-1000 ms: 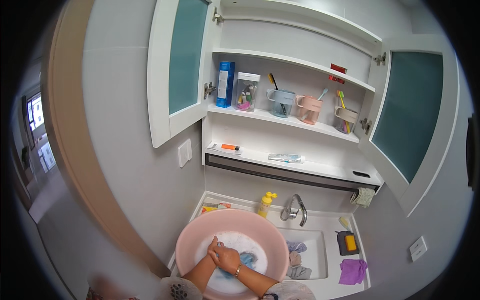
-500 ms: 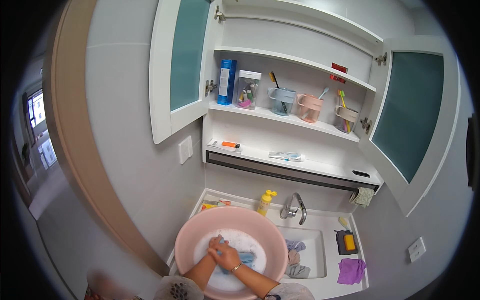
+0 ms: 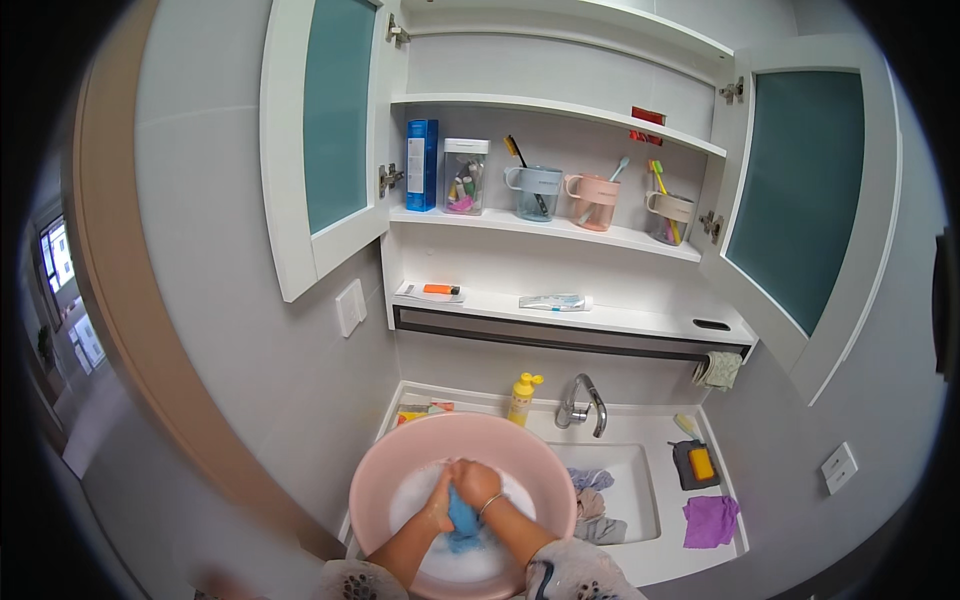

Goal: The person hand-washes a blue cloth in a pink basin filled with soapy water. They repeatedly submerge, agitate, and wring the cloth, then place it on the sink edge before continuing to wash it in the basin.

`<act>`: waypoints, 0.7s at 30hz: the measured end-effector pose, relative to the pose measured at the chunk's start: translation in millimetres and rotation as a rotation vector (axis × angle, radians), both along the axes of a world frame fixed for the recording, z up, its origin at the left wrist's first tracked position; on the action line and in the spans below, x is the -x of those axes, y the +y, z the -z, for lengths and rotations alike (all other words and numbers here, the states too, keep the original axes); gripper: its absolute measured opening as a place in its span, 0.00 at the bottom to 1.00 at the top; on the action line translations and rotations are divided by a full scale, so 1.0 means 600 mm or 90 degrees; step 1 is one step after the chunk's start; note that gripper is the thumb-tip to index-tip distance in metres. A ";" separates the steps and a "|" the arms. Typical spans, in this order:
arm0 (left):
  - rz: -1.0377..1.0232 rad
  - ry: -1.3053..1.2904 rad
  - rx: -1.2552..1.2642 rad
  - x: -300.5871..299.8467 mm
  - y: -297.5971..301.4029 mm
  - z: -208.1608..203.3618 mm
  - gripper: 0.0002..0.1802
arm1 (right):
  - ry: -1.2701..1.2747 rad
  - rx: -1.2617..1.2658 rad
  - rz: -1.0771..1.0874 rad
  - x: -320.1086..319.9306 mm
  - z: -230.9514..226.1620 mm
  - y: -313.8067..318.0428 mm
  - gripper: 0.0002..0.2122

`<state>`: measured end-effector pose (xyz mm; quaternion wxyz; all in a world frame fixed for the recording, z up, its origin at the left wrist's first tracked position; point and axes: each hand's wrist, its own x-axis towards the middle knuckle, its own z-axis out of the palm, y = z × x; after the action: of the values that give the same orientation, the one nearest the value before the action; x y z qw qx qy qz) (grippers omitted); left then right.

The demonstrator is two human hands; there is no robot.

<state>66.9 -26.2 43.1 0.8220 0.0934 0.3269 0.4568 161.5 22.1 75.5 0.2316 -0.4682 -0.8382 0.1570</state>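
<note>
A large pink basin [image 3: 372,490] of sudsy water stands on the counter at the sink's left. Inside it a wet blue cloth [image 3: 463,522] hangs between my hands, its lower end in the foam. My left hand [image 3: 440,502] grips the cloth from the left side. Closed over its upper part, my right hand [image 3: 474,482] presses against the left one and wears a bracelet at the wrist. The top of the cloth is hidden by my fingers.
Right of the basin, the white sink [image 3: 640,500] holds several wrung cloths [image 3: 592,505] under a chrome faucet [image 3: 580,405]. A yellow bottle [image 3: 522,398], a yellow soap bar [image 3: 701,463] and a purple cloth [image 3: 710,521] lie around. Overhead, cabinet doors [image 3: 800,190] stand wide.
My hands have lifted the blue cloth partly out of the suds, and it now hangs between them. Before, the right hand lay across the left. The view has shifted slightly.
</note>
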 end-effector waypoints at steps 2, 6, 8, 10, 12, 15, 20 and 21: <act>0.007 0.134 -0.062 -0.008 -0.007 -0.008 0.42 | 0.106 0.104 0.041 -0.012 -0.018 0.023 0.18; -0.143 0.451 -0.114 0.026 0.034 0.054 0.33 | 0.351 0.176 -0.102 -0.054 -0.004 0.048 0.19; -0.302 0.219 -0.118 0.050 0.032 0.029 0.29 | 0.129 0.301 -0.151 -0.090 0.028 0.067 0.19; -0.389 0.090 -0.075 0.069 0.024 0.029 0.25 | -0.073 0.385 -0.160 -0.107 0.016 0.062 0.15; -0.399 0.061 -0.007 0.070 0.029 0.049 0.21 | 0.211 0.371 -0.091 -0.098 0.064 0.061 0.13; -0.337 0.156 -0.046 0.049 0.042 0.090 0.17 | 0.508 0.315 -0.090 -0.048 0.068 0.024 0.13; -0.417 0.180 -0.048 0.008 0.029 0.076 0.16 | 0.183 0.019 -0.079 0.026 -0.012 -0.088 0.11; -0.444 0.228 -0.008 -0.005 0.024 0.068 0.16 | 0.133 0.042 -0.013 0.029 -0.002 -0.071 0.12</act>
<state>69.9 -12.0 2.4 0.5470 0.0600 0.4742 0.6873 144.0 -20.6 76.5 0.3008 -0.4482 -0.8084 0.2349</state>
